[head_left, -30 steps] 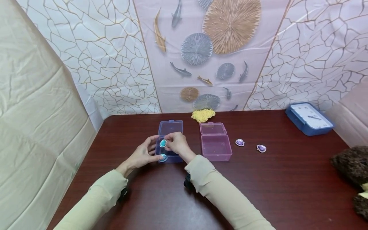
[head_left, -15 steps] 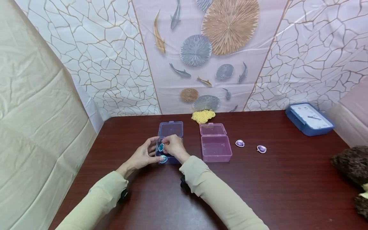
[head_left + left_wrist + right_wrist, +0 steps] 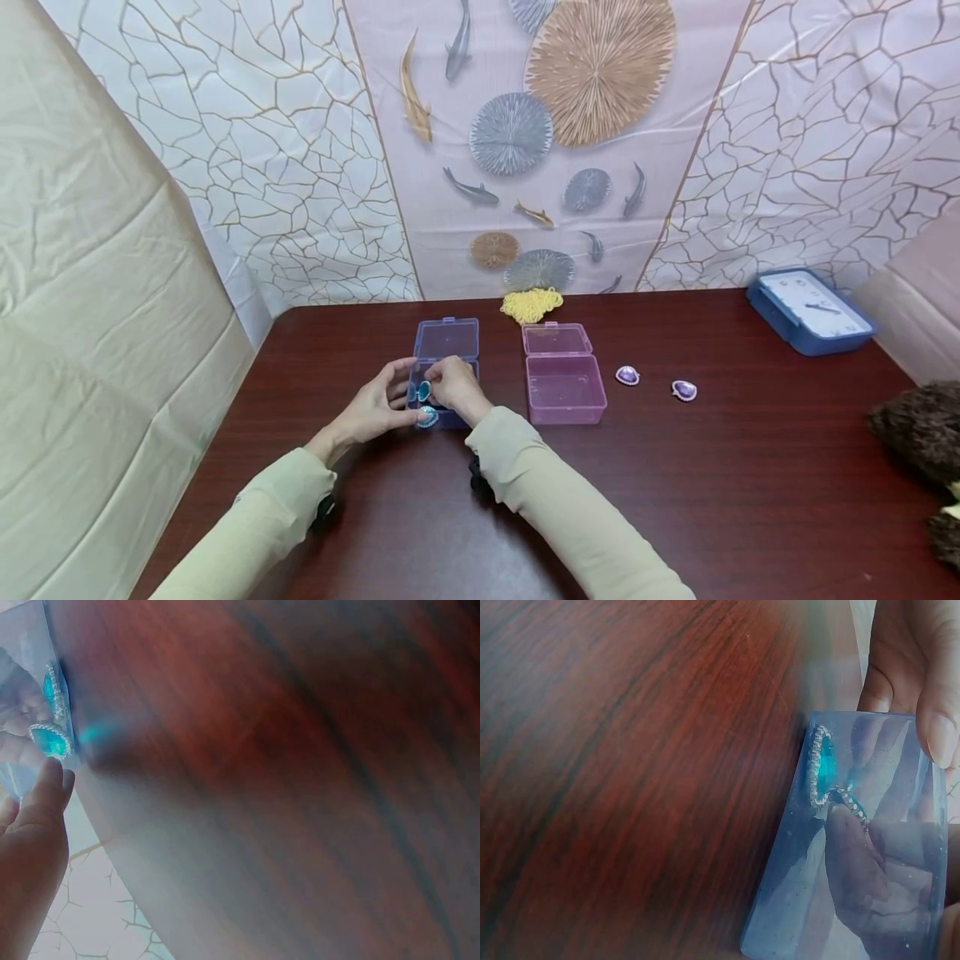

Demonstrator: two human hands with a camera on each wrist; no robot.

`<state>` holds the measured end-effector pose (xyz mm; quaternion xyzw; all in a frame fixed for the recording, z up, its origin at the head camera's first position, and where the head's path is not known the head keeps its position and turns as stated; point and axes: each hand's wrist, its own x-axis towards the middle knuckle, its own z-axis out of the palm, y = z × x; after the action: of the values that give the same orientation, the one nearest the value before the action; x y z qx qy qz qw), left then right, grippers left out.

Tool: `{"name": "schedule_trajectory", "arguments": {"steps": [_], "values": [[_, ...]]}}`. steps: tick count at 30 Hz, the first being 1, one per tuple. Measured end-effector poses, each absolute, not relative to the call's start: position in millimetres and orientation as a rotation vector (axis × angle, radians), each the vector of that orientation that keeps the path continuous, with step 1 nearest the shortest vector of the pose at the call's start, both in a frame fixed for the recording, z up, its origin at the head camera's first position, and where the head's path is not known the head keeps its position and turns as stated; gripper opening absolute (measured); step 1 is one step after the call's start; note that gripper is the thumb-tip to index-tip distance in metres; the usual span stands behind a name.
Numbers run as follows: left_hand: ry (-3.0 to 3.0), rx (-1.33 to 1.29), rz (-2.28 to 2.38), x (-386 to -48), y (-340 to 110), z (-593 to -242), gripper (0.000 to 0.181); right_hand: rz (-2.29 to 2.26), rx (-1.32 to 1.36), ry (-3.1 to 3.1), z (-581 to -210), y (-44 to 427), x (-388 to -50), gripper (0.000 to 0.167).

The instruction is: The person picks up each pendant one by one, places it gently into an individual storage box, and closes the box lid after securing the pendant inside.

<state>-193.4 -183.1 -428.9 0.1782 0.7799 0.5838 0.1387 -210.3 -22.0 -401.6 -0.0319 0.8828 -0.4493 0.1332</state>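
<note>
Dark table (image 3: 397, 508), left hand (image 3: 375, 404) gripping blue box (image 3: 453, 420), right hand (image 3: 459, 390) pinching teal gem (image 3: 424, 391), pink box (image 3: 566, 415) in head view only

The left arm (image 3: 247, 518) rises from the bottom left of the head view and the right arm (image 3: 573, 512) slants up leftward from the bottom right, both in pale long sleeves (image 3: 513, 454). The left hand (image 3: 369, 408), left of centre, grips with its thumb (image 3: 405, 417) stretched rightward below the other fingers. Just right of it, the right hand (image 3: 455, 389) bends its fingers to a pinch, its tips toward the left.
</note>
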Motion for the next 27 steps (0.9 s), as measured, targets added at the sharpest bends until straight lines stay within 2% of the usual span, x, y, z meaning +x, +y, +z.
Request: {"name": "schedule_trajectory", "arguments": {"steps": [12, 27], "values": [[2.238, 0.509, 1.698, -192.9, -182.6, -427.2, 0.082, -1.179, -0.281, 2.613, -393.8, -15.0, -206.2, 0.025], [2.316, 0.483, 1.603, -192.6, -181.5, -424.7, 0.084, -1.175, -0.379, 2.62, -384.9, -2.6, -201.1, 0.029]]}}
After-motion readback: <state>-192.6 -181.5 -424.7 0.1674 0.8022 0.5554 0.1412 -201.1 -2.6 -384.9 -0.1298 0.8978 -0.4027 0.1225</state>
